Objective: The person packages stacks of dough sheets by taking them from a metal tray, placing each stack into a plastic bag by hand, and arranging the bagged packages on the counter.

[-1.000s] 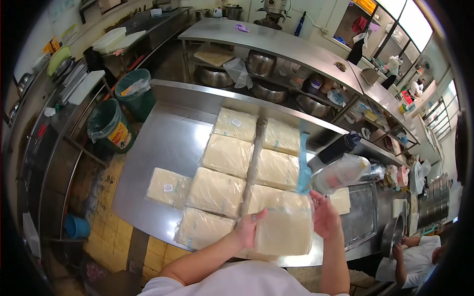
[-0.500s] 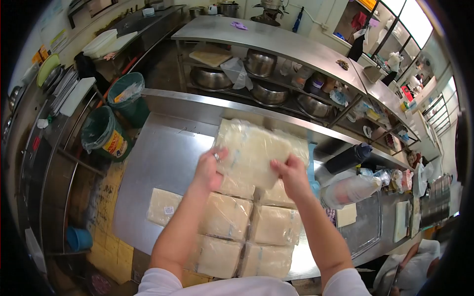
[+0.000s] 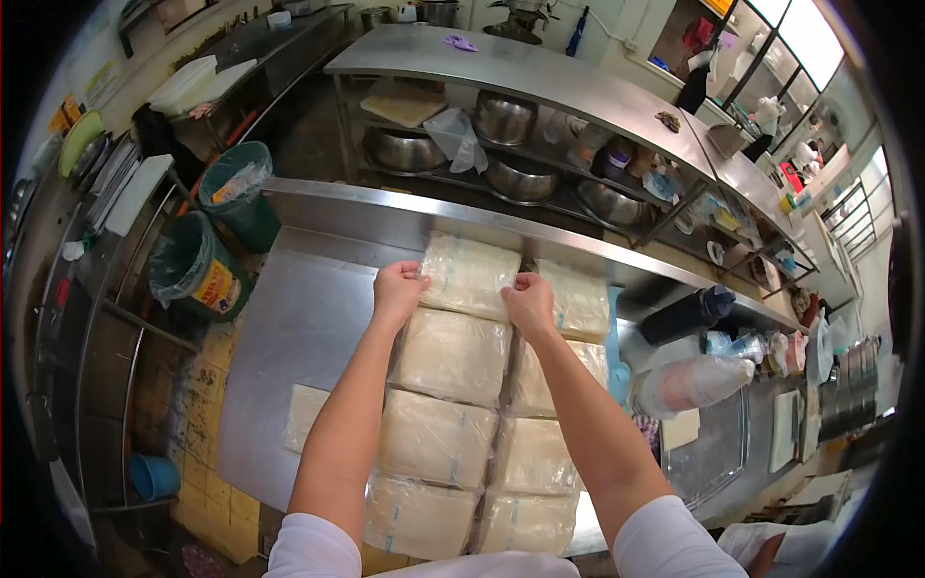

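A flat, plastic-wrapped pack of pale sheets [image 3: 469, 274] lies at the far end of the left column of packs on the steel table [image 3: 318, 289]. My left hand [image 3: 399, 292] pinches its left edge. At its near right corner, my right hand [image 3: 529, 304] has thumb and fingers closed on the wrap. Similar packs fill two columns towards me, among them a pack just below my hands [image 3: 453, 353] and one at the far right [image 3: 575, 297]. Beside my left forearm is a pale pack [image 3: 305, 414], partly hidden by that arm.
A raised steel ledge [image 3: 337, 204] runs along the table's far side. To the right are a dark bottle [image 3: 679, 316], a bulky plastic-wrapped item [image 3: 694, 383] and a tray [image 3: 708, 443]. Lined green bins [image 3: 198, 275] stand left. A person's arm [image 3: 771, 554] shows at lower right.
The pack between my hands has gone from raised and tilted over the stacks to lying flat at the far end of the left column. Both hands have moved with it, slightly left and away.
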Demonstrator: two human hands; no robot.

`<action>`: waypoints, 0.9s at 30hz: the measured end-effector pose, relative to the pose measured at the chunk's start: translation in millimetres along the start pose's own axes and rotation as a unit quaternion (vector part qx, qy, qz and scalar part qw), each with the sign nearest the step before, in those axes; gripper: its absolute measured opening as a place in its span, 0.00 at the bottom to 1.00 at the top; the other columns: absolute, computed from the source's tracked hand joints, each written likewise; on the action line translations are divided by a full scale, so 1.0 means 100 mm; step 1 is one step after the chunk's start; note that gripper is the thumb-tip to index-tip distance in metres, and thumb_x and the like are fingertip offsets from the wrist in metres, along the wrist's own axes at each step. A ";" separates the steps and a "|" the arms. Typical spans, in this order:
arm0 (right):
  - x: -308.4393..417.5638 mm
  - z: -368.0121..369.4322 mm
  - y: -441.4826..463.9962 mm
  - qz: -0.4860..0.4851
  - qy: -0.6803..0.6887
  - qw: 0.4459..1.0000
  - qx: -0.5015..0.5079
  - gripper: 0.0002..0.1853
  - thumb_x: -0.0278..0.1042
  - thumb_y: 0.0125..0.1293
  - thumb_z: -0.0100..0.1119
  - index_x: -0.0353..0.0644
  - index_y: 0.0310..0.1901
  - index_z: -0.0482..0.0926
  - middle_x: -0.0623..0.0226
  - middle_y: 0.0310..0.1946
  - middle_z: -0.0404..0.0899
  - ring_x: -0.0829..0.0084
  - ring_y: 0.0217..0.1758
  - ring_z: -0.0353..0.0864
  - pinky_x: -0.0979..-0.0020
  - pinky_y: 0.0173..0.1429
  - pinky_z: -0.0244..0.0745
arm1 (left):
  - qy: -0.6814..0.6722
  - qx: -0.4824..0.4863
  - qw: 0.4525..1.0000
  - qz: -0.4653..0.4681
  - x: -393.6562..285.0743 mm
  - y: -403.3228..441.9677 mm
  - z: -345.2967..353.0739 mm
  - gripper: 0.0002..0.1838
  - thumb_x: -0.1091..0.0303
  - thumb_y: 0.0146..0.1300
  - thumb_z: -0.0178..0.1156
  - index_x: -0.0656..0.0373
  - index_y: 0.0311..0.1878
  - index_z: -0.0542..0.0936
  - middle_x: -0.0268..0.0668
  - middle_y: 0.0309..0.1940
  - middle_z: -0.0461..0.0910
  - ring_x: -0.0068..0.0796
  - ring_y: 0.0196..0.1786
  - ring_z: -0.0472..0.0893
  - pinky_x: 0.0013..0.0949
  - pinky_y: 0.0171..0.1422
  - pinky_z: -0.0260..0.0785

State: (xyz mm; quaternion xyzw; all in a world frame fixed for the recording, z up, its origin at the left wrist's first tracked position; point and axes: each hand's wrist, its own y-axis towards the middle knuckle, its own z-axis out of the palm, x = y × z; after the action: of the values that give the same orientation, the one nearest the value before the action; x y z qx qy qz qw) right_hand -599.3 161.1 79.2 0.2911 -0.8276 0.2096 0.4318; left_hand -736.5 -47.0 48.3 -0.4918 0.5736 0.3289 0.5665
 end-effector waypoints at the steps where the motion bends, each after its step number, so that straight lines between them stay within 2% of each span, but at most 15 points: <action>1: -0.04 -0.01 -0.02 0.011 0.010 1.000 0.023 0.21 0.26 0.58 0.73 0.29 0.53 0.84 0.58 0.44 0.88 0.69 0.45 0.86 0.68 0.49 0.81 | 0.023 -0.003 1.000 -0.010 0.01 -0.03 0.01 0.25 0.74 0.57 0.76 0.69 0.58 0.82 0.42 0.45 0.89 0.31 0.45 0.87 0.33 0.50 0.79; 3: -0.05 -0.06 0.02 0.023 0.033 0.997 0.065 0.22 0.27 0.59 0.72 0.30 0.55 0.84 0.57 0.46 0.88 0.69 0.48 0.87 0.68 0.52 0.81 | 0.067 -0.014 0.997 -0.019 -0.03 -0.04 0.02 0.24 0.74 0.58 0.74 0.66 0.58 0.83 0.42 0.49 0.88 0.35 0.50 0.87 0.36 0.54 0.79; 6: 0.07 -0.38 -0.15 -0.086 0.025 0.996 -0.004 0.24 0.29 0.62 0.69 0.31 0.60 0.82 0.51 0.52 0.88 0.63 0.53 0.88 0.64 0.57 0.83 | 0.274 -0.103 0.945 0.146 -0.42 -0.44 0.10 0.20 0.68 0.62 0.71 0.59 0.57 0.85 0.41 0.59 0.84 0.41 0.63 0.81 0.45 0.69 0.71; 9: 0.49 -1.33 -0.61 -0.180 0.038 0.983 -0.006 0.22 0.31 0.67 0.68 0.32 0.61 0.82 0.51 0.54 0.86 0.64 0.57 0.87 0.66 0.56 0.84 | 0.399 0.078 0.878 0.251 -0.44 -0.57 0.16 0.16 0.62 0.67 0.66 0.55 0.56 0.86 0.40 0.65 0.80 0.47 0.72 0.72 0.54 0.79 0.58; 10: 0.56 -1.70 -0.72 -0.209 -0.004 0.977 -0.032 0.20 0.28 0.67 0.68 0.33 0.60 0.82 0.53 0.51 0.87 0.67 0.55 0.87 0.69 0.54 0.84 | 0.417 0.056 0.871 0.255 -0.43 -0.64 0.20 0.17 0.61 0.67 0.66 0.56 0.56 0.85 0.42 0.65 0.80 0.48 0.73 0.72 0.55 0.80 0.56; 12: 0.61 -2.42 -0.89 -0.209 0.027 0.976 -0.058 0.23 0.21 0.67 0.66 0.35 0.63 0.80 0.59 0.51 0.85 0.75 0.49 0.86 0.74 0.49 0.83 | 0.450 0.009 0.853 0.265 -0.41 -0.79 0.29 0.17 0.58 0.69 0.64 0.57 0.56 0.85 0.44 0.65 0.80 0.50 0.73 0.71 0.57 0.82 0.52; 13: 0.66 -2.80 -0.98 -0.211 -0.038 0.973 -0.087 0.27 0.18 0.63 0.63 0.35 0.66 0.77 0.58 0.55 0.83 0.72 0.52 0.85 0.72 0.54 0.82 | 0.425 -0.003 0.862 0.277 -0.43 -0.86 0.33 0.17 0.58 0.69 0.64 0.57 0.56 0.85 0.45 0.65 0.80 0.51 0.74 0.70 0.56 0.82 0.51; 14: 0.77 -3.15 -1.12 -0.248 -0.130 0.956 -0.091 0.35 0.14 0.56 0.58 0.36 0.70 0.73 0.53 0.63 0.79 0.62 0.64 0.81 0.66 0.68 0.76 | 0.398 -0.011 0.871 0.289 -0.45 -0.95 0.37 0.17 0.58 0.69 0.64 0.58 0.56 0.85 0.46 0.65 0.80 0.52 0.74 0.70 0.56 0.83 0.51; 15: 0.79 -3.50 -1.20 -0.275 -0.233 0.930 -0.075 0.42 0.15 0.50 0.56 0.38 0.73 0.70 0.48 0.72 0.70 0.51 0.78 0.67 0.60 0.81 0.61 | 0.369 -0.017 0.879 0.300 -0.48 -1.07 0.44 0.18 0.58 0.70 0.64 0.58 0.56 0.85 0.47 0.66 0.79 0.53 0.74 0.69 0.56 0.83 0.50; 17: 0.71 -3.96 -1.34 -0.226 -0.336 0.914 -0.030 0.44 0.17 0.50 0.57 0.40 0.75 0.67 0.46 0.78 0.62 0.47 0.84 0.56 0.58 0.85 0.53 | 0.306 0.022 0.897 0.318 -0.59 -1.47 0.60 0.17 0.60 0.69 0.65 0.59 0.56 0.85 0.47 0.66 0.80 0.53 0.74 0.70 0.55 0.83 0.53; 18: 0.55 -4.16 -1.34 -0.169 -0.355 0.919 0.033 0.46 0.21 0.52 0.62 0.41 0.77 0.65 0.47 0.81 0.55 0.47 0.86 0.50 0.59 0.86 0.51 | 0.276 0.044 0.903 0.326 -0.62 -1.69 0.68 0.17 0.61 0.69 0.66 0.59 0.56 0.86 0.48 0.65 0.80 0.53 0.73 0.71 0.54 0.82 0.54; 19: 0.47 -4.22 -1.37 -0.206 -0.373 0.903 0.052 0.42 0.26 0.55 0.67 0.42 0.75 0.70 0.42 0.74 0.68 0.49 0.80 0.65 0.58 0.79 0.64 | 0.243 0.074 0.909 0.331 -0.60 -1.91 0.78 0.16 0.62 0.68 0.66 0.59 0.55 0.86 0.48 0.65 0.80 0.53 0.73 0.72 0.53 0.81 0.57; 21: 0.57 -4.24 -1.45 -0.032 -0.370 0.923 0.100 0.28 0.30 0.58 0.69 0.39 0.63 0.82 0.42 0.54 0.84 0.51 0.60 0.85 0.57 0.62 0.78 | 0.179 0.130 0.916 0.335 -0.53 -2.37 0.96 0.15 0.65 0.67 0.68 0.60 0.54 0.86 0.48 0.64 0.81 0.53 0.71 0.73 0.51 0.78 0.63; 24: 0.07 -4.34 -1.32 -0.195 -0.338 0.920 0.008 0.15 0.30 0.61 0.66 0.37 0.49 0.88 0.47 0.35 0.87 0.50 0.39 0.89 0.56 0.47 0.80 | 0.138 0.187 0.919 0.320 -0.55 -3.00 1.10 0.13 0.69 0.65 0.69 0.60 0.52 0.86 0.48 0.61 0.82 0.52 0.68 0.77 0.48 0.73 0.69; 27: 0.06 -4.40 -1.39 -0.260 -0.258 0.927 -0.085 0.09 0.28 0.63 0.65 0.36 0.42 0.88 0.49 0.32 0.87 0.49 0.37 0.88 0.59 0.45 0.81 | 0.131 0.209 0.926 0.286 -0.58 -3.41 1.15 0.14 0.72 0.63 0.71 0.61 0.51 0.87 0.47 0.58 0.84 0.49 0.65 0.80 0.46 0.72 0.71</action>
State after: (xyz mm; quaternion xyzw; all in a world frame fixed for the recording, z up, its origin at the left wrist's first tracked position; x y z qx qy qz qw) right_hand -249.0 318.8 334.8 0.5022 -0.8205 -0.0632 0.2659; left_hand -386.5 -30.7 150.2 -0.2163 0.8145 0.2827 0.4582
